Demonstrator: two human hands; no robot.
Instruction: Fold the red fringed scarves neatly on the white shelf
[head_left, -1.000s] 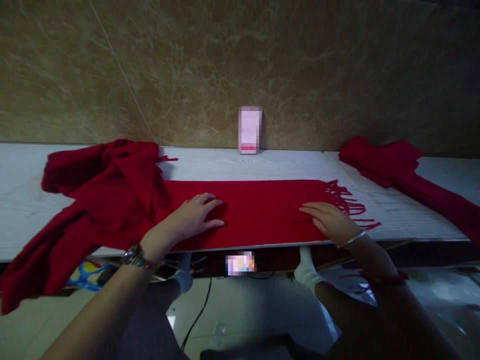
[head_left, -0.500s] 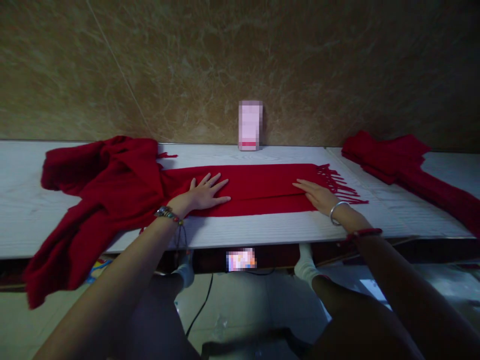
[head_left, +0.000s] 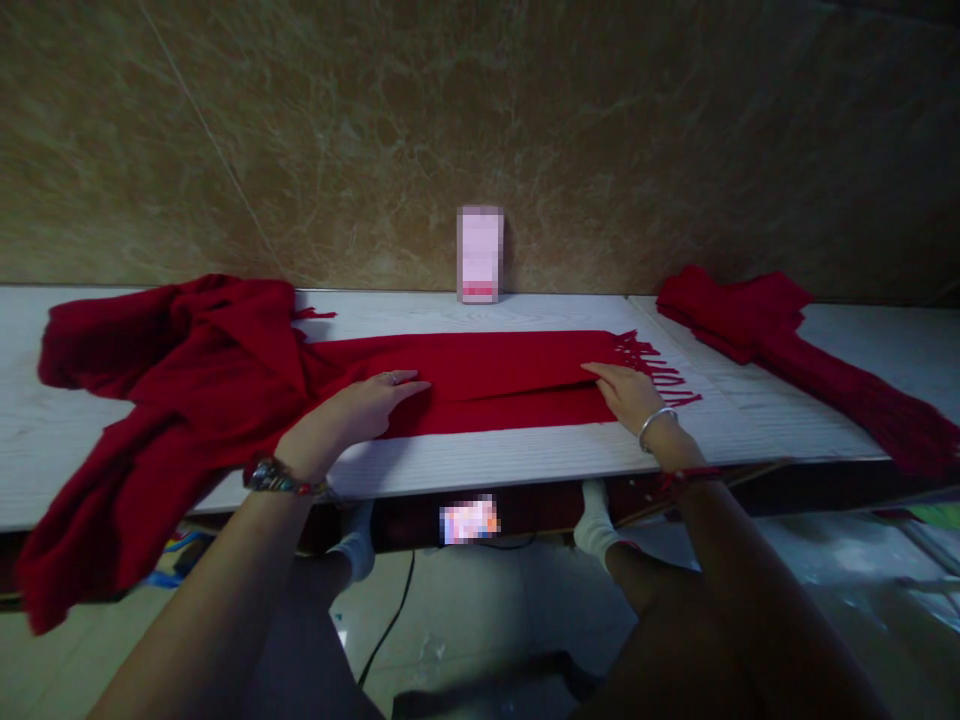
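Observation:
A red scarf [head_left: 480, 365] with a fringed right end lies lengthwise on the white wood-grain surface, folded so that one layer's edge runs along its near side. My right hand [head_left: 626, 395], with a silver bangle, pinches that edge near the fringe, and a dark gap shows under the raised layer. My left hand [head_left: 349, 415], with a ring and a beaded bracelet, is at the scarf's left part. Its thumb and forefinger come together on the cloth; the other fingers are mostly hidden. The scarf's left part runs into a bunched red heap [head_left: 180, 370].
Another red cloth [head_left: 757, 330] with a fringe lies at the right and hangs over the front edge. A blurred pink phone-like object [head_left: 480, 255] leans on the brown marbled wall [head_left: 337, 150]. Below the white surface [head_left: 480, 465] are my feet and a black cable [head_left: 390, 620].
My left hand has gone from flat and spread to raised, with its fingers drawn together. The right fingers have curled onto the fold's edge, which lifts slightly. The whole view has shifted a little.

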